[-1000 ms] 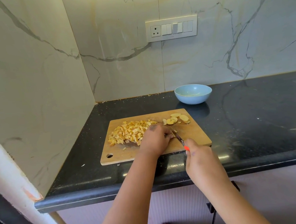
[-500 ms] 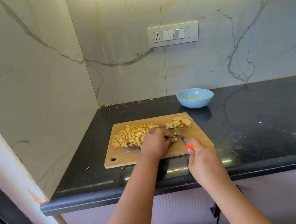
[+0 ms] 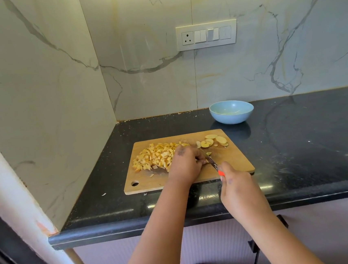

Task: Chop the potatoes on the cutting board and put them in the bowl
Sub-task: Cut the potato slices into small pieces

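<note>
A wooden cutting board point(image 3: 233, 160) lies on the black counter. A heap of chopped potato cubes point(image 3: 153, 157) covers its left part, and a few round potato slices point(image 3: 213, 140) sit at its far right corner. My left hand point(image 3: 185, 162) rests curled on the board and holds down a small potato piece under its fingertips. My right hand point(image 3: 234, 184) grips the orange handle of a knife point(image 3: 209, 160), whose blade slants against the left fingertips. A light blue bowl point(image 3: 231, 111) stands behind the board.
The black counter point(image 3: 307, 140) runs to the right with bare room and ends at marble walls on the left and back. A switch panel point(image 3: 206, 35) is on the back wall. Small crumbs lie near the board's front left corner.
The camera has tilted so everything sits lower in the frame. Both hands stay at the same place on the board, the knife blade shifting slightly beside the left fingertips.
</note>
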The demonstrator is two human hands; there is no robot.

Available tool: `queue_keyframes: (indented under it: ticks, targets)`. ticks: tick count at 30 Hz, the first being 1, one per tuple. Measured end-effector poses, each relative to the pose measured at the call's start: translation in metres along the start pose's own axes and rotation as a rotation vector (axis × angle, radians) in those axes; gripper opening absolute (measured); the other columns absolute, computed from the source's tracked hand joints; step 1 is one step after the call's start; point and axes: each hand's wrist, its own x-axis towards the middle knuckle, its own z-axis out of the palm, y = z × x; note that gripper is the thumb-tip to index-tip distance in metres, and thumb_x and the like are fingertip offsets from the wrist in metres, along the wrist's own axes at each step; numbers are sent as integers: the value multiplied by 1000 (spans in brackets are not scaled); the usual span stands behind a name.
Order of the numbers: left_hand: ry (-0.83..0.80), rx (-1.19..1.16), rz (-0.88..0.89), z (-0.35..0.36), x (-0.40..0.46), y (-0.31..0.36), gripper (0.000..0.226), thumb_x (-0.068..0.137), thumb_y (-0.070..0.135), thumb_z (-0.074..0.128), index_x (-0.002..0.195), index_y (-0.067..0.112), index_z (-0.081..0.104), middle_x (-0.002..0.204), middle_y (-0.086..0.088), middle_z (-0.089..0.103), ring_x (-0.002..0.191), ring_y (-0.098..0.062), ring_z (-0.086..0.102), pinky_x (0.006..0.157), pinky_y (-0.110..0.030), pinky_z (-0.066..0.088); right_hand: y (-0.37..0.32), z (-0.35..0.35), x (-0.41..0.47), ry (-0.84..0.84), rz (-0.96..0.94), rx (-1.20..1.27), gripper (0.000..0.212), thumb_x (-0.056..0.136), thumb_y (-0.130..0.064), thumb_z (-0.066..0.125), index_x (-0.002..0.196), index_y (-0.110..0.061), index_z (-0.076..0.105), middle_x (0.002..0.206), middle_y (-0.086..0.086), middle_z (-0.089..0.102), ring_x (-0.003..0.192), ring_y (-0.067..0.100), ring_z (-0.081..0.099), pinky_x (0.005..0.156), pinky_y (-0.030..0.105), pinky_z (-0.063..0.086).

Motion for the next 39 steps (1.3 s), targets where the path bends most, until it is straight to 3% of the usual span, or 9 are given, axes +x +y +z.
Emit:
queue_keyframes:
  ticks: [4,10,15,20,22,25,30,34,39]
  targets:
    - [0,-3,-22,-2,-1,1,9,89,24,69,93,17,74,98,1,71,103,-21,53,101,-30,34,-9,-6,7,-84,22,-61,21,93,-3,41,104,-21,41,66,-4,44,53,9,41,42,25,24]
    - [-25,-25,-57,-4,-5,4,7,88,27,69,89,22,74,92,7,70,100,-18,57,100,-35,40,-2,-15,22,-196,105,35,14,93,-8,50,99,-20,52,75,-2,52,64,13,51,50,27,41]
    - [29,-19,-16,-10,-8,7,8,89,23,68,85,17,70,91,4,70,91,-16,59,112,-26,22,46,-45,7,-356,234,357,11,96,-21,58,92,-29,64,74,-5,56,51,8,44,45,21,27]
    - [69,33,-25,-11,-9,9,8,88,22,67,85,15,67,93,0,69,92,-18,57,115,-31,25,88,-71,20,-525,446,812,12,96,-12,59,104,-14,68,58,3,44,43,8,21,35,17,17]
    - [93,34,-29,-11,-8,7,2,87,14,63,86,14,64,96,-1,68,97,-19,56,112,-32,29,84,-70,32,-460,397,908,14,96,-10,57,104,-12,68,61,5,45,43,8,22,35,17,18]
    - [124,20,-65,-13,-8,8,19,85,-3,52,89,12,64,97,-5,64,101,-24,52,86,-30,41,65,-45,59,-203,293,919,14,96,-14,57,103,-21,68,63,3,52,45,10,35,42,22,28]
    - [108,96,202,-5,-7,11,31,94,19,48,118,15,68,121,-5,67,115,-26,53,100,-44,44,49,1,79,270,216,632,16,98,-22,54,110,-24,64,92,-5,66,83,14,58,72,25,40]
    - [-339,292,305,5,-13,33,73,94,57,9,151,20,34,160,1,26,149,-19,13,120,-44,5,57,7,81,340,287,637,16,98,-24,53,109,-26,64,98,1,67,90,20,61,75,30,45]
    - [-416,546,130,14,-4,42,87,93,66,-3,155,8,14,164,-8,11,151,-20,-8,113,-53,-24,56,7,81,253,249,553,18,99,-22,51,111,-23,64,98,-4,62,86,14,53,74,24,36]
